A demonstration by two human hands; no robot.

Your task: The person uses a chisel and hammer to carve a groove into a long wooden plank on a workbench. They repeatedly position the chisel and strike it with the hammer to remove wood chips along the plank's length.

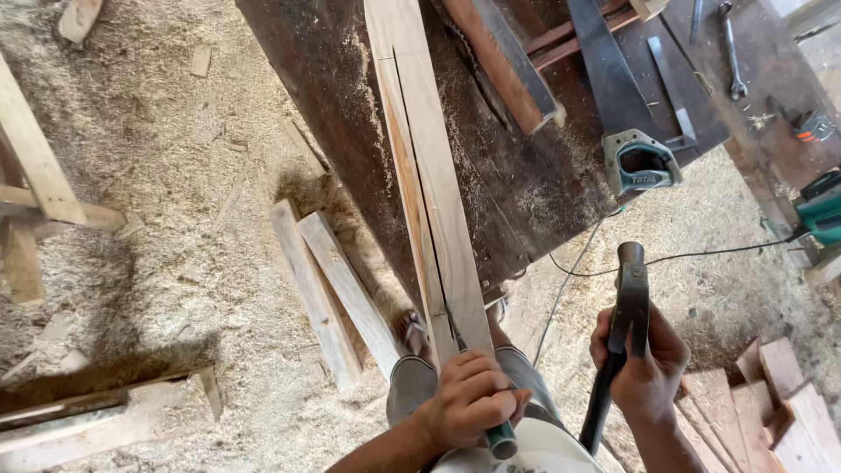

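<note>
Plank (438,193), long and pale, juts off a dark workbench (333,96) toward the person, split lengthwise by a cut. Left hand (469,401) grips a green-handled chisel (477,385) set in the cut; right hand (644,363) clasps a hammer (624,324) above the sawdust-covered floor (175,219).

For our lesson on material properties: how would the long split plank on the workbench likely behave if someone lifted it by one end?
The long plank looks thin, so it would probably flex. Its lengthwise split may widen. The overhanging end near the left hand suggests it could tip.
</note>
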